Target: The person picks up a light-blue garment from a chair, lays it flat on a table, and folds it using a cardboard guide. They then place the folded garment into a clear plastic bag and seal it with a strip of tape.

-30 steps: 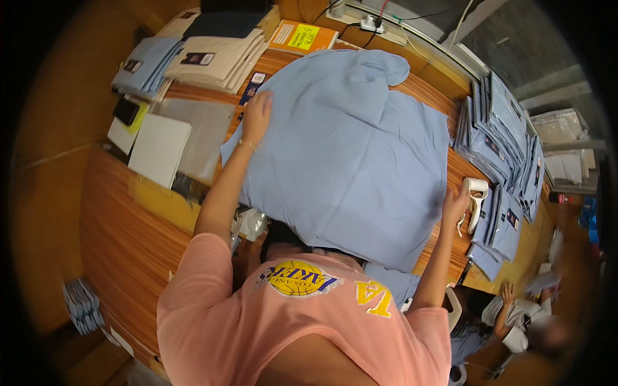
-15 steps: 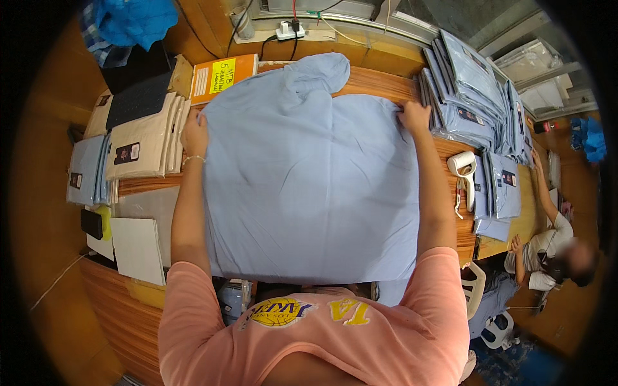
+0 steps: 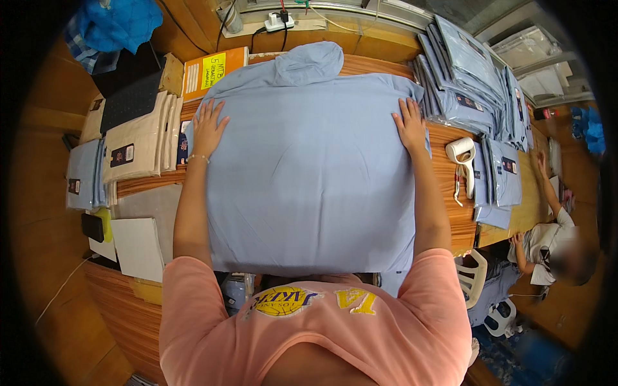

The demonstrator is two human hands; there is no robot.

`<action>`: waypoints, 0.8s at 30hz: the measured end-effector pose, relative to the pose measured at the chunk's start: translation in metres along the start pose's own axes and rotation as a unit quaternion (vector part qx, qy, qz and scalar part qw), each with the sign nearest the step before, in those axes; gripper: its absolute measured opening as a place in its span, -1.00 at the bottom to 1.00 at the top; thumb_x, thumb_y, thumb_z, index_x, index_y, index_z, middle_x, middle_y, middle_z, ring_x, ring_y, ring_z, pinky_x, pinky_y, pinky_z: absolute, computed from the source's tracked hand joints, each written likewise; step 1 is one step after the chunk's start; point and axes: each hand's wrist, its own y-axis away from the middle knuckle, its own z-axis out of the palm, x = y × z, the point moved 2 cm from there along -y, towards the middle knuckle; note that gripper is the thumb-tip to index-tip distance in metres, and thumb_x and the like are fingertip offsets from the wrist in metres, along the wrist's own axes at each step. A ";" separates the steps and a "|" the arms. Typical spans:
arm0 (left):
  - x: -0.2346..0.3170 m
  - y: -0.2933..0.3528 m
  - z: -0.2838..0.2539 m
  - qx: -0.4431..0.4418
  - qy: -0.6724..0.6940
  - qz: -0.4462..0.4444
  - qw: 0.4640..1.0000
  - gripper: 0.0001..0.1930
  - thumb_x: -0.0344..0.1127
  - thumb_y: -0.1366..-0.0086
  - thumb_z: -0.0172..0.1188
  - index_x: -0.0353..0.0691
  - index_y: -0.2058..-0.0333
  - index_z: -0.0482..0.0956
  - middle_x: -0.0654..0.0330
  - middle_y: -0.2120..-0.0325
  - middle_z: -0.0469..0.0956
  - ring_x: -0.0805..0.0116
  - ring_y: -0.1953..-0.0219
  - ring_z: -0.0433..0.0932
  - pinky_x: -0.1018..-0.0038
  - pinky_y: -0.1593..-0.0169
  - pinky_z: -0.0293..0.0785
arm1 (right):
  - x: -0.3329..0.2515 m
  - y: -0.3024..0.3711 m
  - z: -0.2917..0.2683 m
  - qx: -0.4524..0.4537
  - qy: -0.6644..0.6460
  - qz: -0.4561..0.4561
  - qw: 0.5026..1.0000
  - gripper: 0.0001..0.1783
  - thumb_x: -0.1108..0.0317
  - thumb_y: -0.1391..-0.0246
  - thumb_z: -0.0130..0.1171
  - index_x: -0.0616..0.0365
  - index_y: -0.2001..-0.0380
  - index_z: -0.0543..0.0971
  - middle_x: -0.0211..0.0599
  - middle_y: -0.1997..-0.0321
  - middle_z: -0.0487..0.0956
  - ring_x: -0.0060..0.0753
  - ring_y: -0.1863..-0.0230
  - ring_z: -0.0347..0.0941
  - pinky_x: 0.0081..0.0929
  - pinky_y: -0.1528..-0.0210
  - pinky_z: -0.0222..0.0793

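Our left hand point(image 3: 209, 130) and right hand point(image 3: 411, 127) have shifted inward: flat, apart, on the light-blue garment point(image 3: 315, 180), far half.

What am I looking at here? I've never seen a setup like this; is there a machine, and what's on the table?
No machine is doing the handling: these are a person's two bare hands. The view comes from a wide fisheye camera on that person's head, looking down, so straight edges look bent. On the brown wood-striped table lies a large light-blue cloth. The left hand and the right hand rest flat on it, fingers spread, gripping nothing. To the left are folded beige fabric bundles; to the right, a white handled plastic device and stacked folded blue garments in clear plastic.
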 end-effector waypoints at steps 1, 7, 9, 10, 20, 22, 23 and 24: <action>-0.002 0.005 -0.002 0.021 0.063 0.003 0.998 -0.56 -0.19 -0.21 0.01 -0.12 -0.07 0.31 0.05 -0.13 0.19 0.05 -0.20 0.07 0.15 -0.21 -0.07 | 0.000 0.001 -0.003 -0.023 -0.021 0.007 0.999 -0.47 0.07 -0.09 -0.06 -0.04 -0.13 0.26 -0.10 -0.24 0.13 -0.13 -0.29 -0.05 -0.01 -0.21 -0.12; 0.014 0.118 -0.027 0.017 0.129 -0.015 0.991 -0.55 -0.16 -0.23 -0.02 -0.07 -0.10 0.28 0.16 -0.19 0.11 0.08 -0.25 -0.02 0.03 -0.22 -0.15 | -0.025 0.130 -0.043 -0.039 -0.030 0.021 0.999 -0.44 0.05 -0.10 -0.09 -0.06 -0.16 0.21 -0.21 -0.30 0.04 -0.13 -0.33 -0.15 0.05 -0.25 -0.26; 0.037 0.154 -0.031 -0.072 0.010 -0.045 0.996 -0.54 -0.18 -0.24 -0.04 -0.08 -0.11 0.25 0.17 -0.19 0.10 0.09 -0.25 -0.03 0.04 -0.22 -0.16 | -0.003 0.156 -0.041 -0.106 -0.025 0.046 0.993 -0.41 0.03 -0.10 -0.10 -0.07 -0.19 0.17 -0.22 -0.31 0.02 -0.14 -0.34 -0.18 0.04 -0.27 -0.32; 0.041 0.159 -0.033 -0.073 0.037 -0.034 0.996 -0.54 -0.18 -0.24 -0.05 -0.07 -0.12 0.24 0.18 -0.20 0.09 0.11 -0.26 -0.04 0.03 -0.22 -0.17 | 0.009 0.156 -0.041 -0.100 -0.030 0.054 0.993 -0.40 0.02 -0.11 -0.11 -0.09 -0.20 0.15 -0.23 -0.32 0.01 -0.15 -0.35 -0.19 0.04 -0.27 -0.34; 0.053 0.209 -0.053 -0.016 0.051 -0.120 0.991 -0.50 -0.16 -0.24 -0.07 -0.09 -0.16 0.16 0.11 -0.19 0.09 0.11 -0.26 -0.05 0.06 -0.24 -0.23 | -0.006 0.222 -0.066 -0.052 -0.092 0.118 0.987 -0.34 0.00 -0.11 -0.12 0.06 -0.21 0.10 -0.08 -0.31 -0.01 -0.12 -0.35 -0.20 0.01 -0.27 -0.37; 0.046 0.217 -0.068 0.056 0.117 -0.135 0.982 -0.51 -0.22 -0.23 -0.05 -0.12 -0.14 0.20 0.06 -0.16 0.12 0.09 -0.23 0.01 0.12 -0.23 -0.16 | -0.029 0.199 -0.093 0.048 -0.274 0.090 0.956 -0.38 0.05 -0.11 -0.09 0.12 -0.17 0.17 0.00 -0.25 0.11 -0.10 -0.28 0.00 -0.02 -0.22 -0.14; 0.043 0.225 -0.081 0.096 0.137 -0.149 0.975 -0.53 -0.26 -0.21 -0.03 -0.14 -0.11 0.22 0.04 -0.13 0.15 0.08 -0.20 0.06 0.15 -0.22 -0.11 | -0.063 0.185 -0.135 -0.002 -0.384 0.032 0.923 -0.42 0.08 -0.10 -0.08 0.14 -0.13 0.22 -0.02 -0.22 0.15 -0.06 -0.22 0.07 -0.04 -0.17 -0.04; 0.039 0.235 -0.093 0.137 0.154 -0.159 0.966 -0.55 -0.29 -0.20 -0.02 -0.16 -0.09 0.25 0.01 -0.11 0.18 0.07 -0.17 0.10 0.18 -0.21 -0.05 | -0.096 0.174 -0.179 -0.061 -0.497 -0.011 0.866 -0.46 0.11 -0.09 -0.07 0.17 -0.09 0.27 -0.04 -0.19 0.19 -0.02 -0.16 0.15 -0.06 -0.12 0.05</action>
